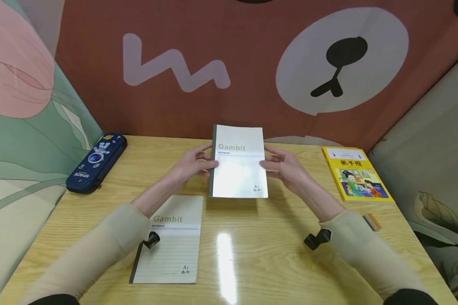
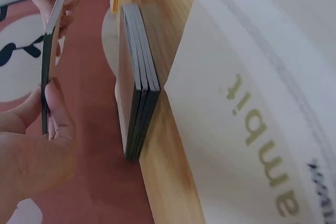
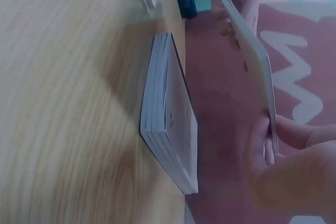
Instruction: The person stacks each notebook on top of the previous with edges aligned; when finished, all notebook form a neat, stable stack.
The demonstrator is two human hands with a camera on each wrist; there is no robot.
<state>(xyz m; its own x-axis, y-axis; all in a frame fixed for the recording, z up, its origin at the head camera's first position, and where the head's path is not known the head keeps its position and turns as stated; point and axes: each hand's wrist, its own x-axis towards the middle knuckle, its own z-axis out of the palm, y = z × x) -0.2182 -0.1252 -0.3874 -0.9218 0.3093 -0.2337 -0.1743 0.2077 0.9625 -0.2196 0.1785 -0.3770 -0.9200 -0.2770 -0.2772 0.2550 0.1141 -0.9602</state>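
A white Gambit notebook with a dark spine is raised in the middle of the head view. On its spine side, my left hand pinches the edge, thumb on the cover and fingers behind. The opposite edge is pinched the same way by my right hand. Both wrist views show this notebook in the air over a stack of notebooks lying on the table; from the head camera the stack is hidden behind it. Another Gambit notebook lies at the front left, partly under my left sleeve.
A dark blue space-themed pencil case lies at the back left of the wooden table. At the right is a yellow picture-covered book, with a small striped block below it. A cartoon-patterned cloth hangs along the back.
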